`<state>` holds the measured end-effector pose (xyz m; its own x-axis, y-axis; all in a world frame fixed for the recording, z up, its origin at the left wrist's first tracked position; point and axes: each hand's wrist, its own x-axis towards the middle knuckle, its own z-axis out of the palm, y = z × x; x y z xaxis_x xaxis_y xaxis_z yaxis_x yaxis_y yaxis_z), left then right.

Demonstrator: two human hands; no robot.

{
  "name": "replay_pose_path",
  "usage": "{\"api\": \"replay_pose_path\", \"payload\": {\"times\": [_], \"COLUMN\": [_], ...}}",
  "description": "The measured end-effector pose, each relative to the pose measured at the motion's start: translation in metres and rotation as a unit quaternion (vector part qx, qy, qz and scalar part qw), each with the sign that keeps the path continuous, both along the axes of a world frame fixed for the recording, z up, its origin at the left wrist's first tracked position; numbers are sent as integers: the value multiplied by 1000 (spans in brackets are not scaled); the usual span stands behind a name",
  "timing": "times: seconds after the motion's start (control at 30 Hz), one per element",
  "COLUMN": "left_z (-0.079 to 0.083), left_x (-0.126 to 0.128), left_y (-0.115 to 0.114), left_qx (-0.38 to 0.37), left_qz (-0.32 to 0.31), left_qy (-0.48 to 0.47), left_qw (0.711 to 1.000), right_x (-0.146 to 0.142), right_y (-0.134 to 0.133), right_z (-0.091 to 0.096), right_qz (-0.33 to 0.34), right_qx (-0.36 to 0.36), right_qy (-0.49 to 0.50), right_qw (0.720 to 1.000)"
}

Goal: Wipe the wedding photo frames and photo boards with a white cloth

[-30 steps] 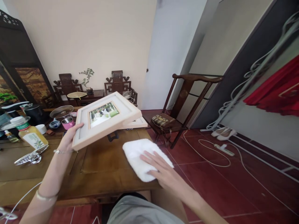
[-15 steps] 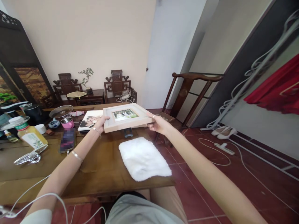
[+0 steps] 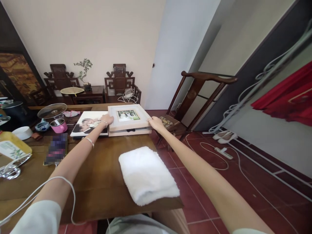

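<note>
A pale wooden photo frame (image 3: 127, 116) lies flat on top of a second frame (image 3: 129, 131) at the far end of the brown table (image 3: 102, 175). My left hand (image 3: 106, 119) grips its left edge and my right hand (image 3: 155, 123) grips its right edge, both arms stretched out. A folded white cloth (image 3: 145, 174) lies on the table near me, touched by neither hand. A flat photo print (image 3: 89, 123) lies just left of the frames, under my left wrist.
Left part of the table holds a phone (image 3: 56, 149), pink cup (image 3: 58, 125), white bowl (image 3: 22, 132), bottle (image 3: 13, 148) and glass lid (image 3: 52, 110). A dark wooden chair (image 3: 195, 97) stands right of the table. Cables and a power strip (image 3: 223, 152) lie on the red floor.
My right hand left the cloth and took the frame's right edge. Both hands carried the frame away from me and lowered it flat onto the second frame.
</note>
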<state>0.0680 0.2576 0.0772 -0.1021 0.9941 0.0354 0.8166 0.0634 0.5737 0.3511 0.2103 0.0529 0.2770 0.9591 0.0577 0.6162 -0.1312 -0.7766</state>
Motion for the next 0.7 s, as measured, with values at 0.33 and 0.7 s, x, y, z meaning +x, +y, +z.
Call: {"api": "replay_pose_path", "payload": {"times": [0.33,0.7], "left_z": [-20,-17], "left_x": [-1,-1], "left_y": [10,-7], "left_qx": [-30,-5], "left_qz": [25,18], "left_qy": [156,197], "left_qw": [987,980], "right_x": [-6,-6], "right_y": [2,-4], "right_z": [-32,-30], "right_qz": [4,24], "right_qx": [44,9], "right_qy": [-98,-114], "right_qw": [994,993]}}
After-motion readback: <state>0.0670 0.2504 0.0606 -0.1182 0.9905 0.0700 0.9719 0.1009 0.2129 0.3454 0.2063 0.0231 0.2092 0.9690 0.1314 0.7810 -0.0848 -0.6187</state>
